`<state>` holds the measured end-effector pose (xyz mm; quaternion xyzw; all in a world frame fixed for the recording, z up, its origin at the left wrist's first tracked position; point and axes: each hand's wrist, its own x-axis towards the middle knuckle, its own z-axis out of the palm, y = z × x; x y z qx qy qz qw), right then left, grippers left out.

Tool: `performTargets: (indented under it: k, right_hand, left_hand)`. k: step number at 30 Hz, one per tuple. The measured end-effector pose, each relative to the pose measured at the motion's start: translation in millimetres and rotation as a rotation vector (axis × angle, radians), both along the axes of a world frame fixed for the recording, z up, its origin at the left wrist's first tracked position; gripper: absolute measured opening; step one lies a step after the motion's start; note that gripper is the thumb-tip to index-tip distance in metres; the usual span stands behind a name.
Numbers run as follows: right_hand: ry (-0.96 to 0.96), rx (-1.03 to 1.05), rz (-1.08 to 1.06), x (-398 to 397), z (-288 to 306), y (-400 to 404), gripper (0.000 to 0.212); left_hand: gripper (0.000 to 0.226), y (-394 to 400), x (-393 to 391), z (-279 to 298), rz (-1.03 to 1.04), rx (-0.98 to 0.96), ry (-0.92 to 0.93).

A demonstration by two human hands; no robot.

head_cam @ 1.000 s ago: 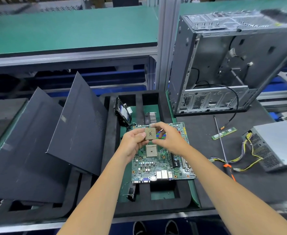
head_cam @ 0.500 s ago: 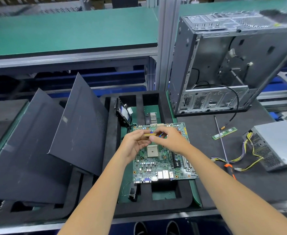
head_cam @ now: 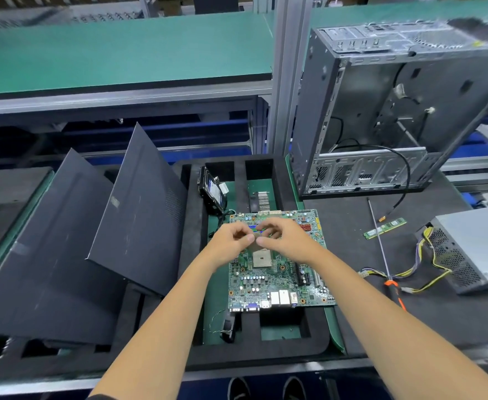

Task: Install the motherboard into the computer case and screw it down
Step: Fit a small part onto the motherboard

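A green motherboard (head_cam: pixel 277 281) lies flat on the black foam tray (head_cam: pixel 193 284) in front of me. Its square CPU socket (head_cam: pixel 262 258) shows just below my hands. My left hand (head_cam: pixel 232 239) and my right hand (head_cam: pixel 287 239) meet above the board and pinch a small square processor chip (head_cam: pixel 254 244) between their fingertips; the chip is mostly hidden and blurred. The open metal computer case (head_cam: pixel 381 116) stands upright at the back right, its inside facing me, with loose black cables hanging in it.
A long screwdriver (head_cam: pixel 382 255) with an orange handle lies on the black mat right of the board, beside a memory stick (head_cam: pixel 384 228) and a power supply (head_cam: pixel 473 249) with yellow wires. Two dark side panels (head_cam: pixel 138 223) lean at the left. A hard drive (head_cam: pixel 212 192) stands in the tray.
Both hands have lowered the chip from facing me to just over the socket, tilting it flat. Board and case have not moved.
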<state>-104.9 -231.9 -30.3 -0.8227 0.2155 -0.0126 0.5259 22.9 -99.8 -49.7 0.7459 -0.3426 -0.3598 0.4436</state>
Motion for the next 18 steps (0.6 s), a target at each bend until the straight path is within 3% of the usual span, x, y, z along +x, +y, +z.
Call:
performTargets:
  k: [2,5,9,13,15,18]
  right_hand:
    - [0.012,0.028,-0.005,2.7,2.9,0.6,0.032]
    - [0.054,0.151,-0.053,5.6,3.3,-2.0,0.047]
    - [0.117,0.291,-0.041,5.7,5.7,-5.4,0.055]
    - [0.092,0.344,-0.207,6.5,5.0,-5.3,0.03]
    - [0.09,0.36,-0.287,7.2,2.5,-5.1,0.014]
    - [0.118,0.362,-0.329,8.1,-1.9,-5.0,0.008]
  left_hand:
    - [0.007,-3.3,-1.9,2.1,-0.054,0.017,-0.013]
    - [0.011,-7.2,-5.1,1.0,0.023,0.026,0.059]
    - [0.021,-13.3,-14.2,-0.7,0.178,-0.001,0.393]
    - [0.035,-10.3,-15.3,-3.4,0.2,-0.118,0.739]
    - [0.038,-7.7,-13.6,-4.6,0.196,-0.122,0.772]
    - [0.036,-9.2,-12.6,-3.3,0.276,-0.108,0.717]
